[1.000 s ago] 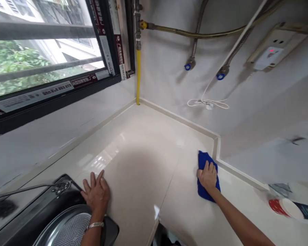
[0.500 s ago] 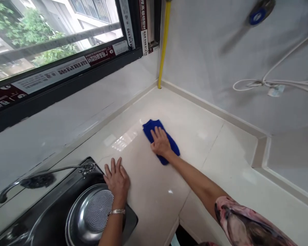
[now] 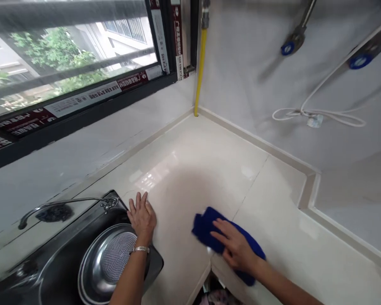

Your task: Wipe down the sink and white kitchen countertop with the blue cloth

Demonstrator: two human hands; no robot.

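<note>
Right grip (image 3: 236,248), fingers open, presses a blue microfibre cloth (image 3: 208,226) on the cream stone counter (image 3: 228,169); left grip (image 3: 142,217) splays open beside a round steel basin (image 3: 114,258).

- Cream stone countertop (image 3: 216,169), glossy, with a thin seam running across it
- Dark sink (image 3: 51,271) set into the countertop at the near left
- Blue microfiber cloth (image 3: 206,226), bunched on the countertop just right of the sink

The head-worn camera looks forward and down, close over the kitchen countertop (image 3: 216,169).
</note>
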